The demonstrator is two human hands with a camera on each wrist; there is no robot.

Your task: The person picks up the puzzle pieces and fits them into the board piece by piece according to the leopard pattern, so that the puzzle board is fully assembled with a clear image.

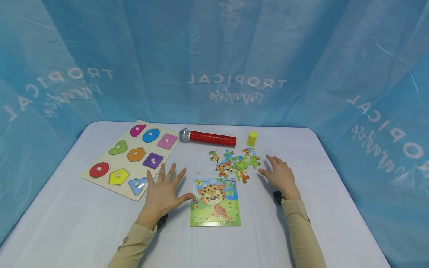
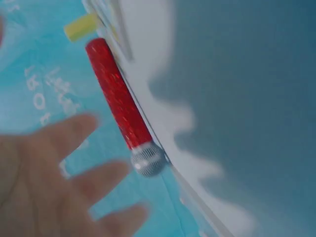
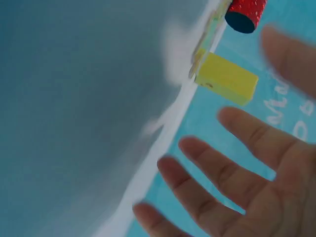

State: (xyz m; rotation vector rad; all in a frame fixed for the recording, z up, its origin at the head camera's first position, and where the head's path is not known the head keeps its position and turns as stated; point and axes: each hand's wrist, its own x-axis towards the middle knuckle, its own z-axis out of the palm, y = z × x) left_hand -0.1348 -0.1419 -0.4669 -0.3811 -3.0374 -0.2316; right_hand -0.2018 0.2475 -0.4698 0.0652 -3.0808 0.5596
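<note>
My left hand (image 1: 163,193) hovers with fingers spread between the shape board (image 1: 110,156) and a square leopard puzzle board (image 1: 215,203); its thumb tip reaches the puzzle board's left edge in the head view. Nothing is in its grasp. My right hand (image 1: 280,176), empty too, is held just right of a heap of loose jigsaw pieces (image 1: 231,165), fingers apart and slightly bent. In the right wrist view, its fingers lie below a yellow block (image 3: 227,79). The left wrist view has blurred fingers beside a red toy microphone (image 2: 118,94).
Coloured knobbed shapes, such as a red circle (image 1: 99,169) and a blue triangle (image 1: 138,185), sit in the shape board. The microphone lies at the back of the white table (image 1: 268,238), with the yellow block upright to its right. A blue printed curtain (image 1: 214,56) hangs behind.
</note>
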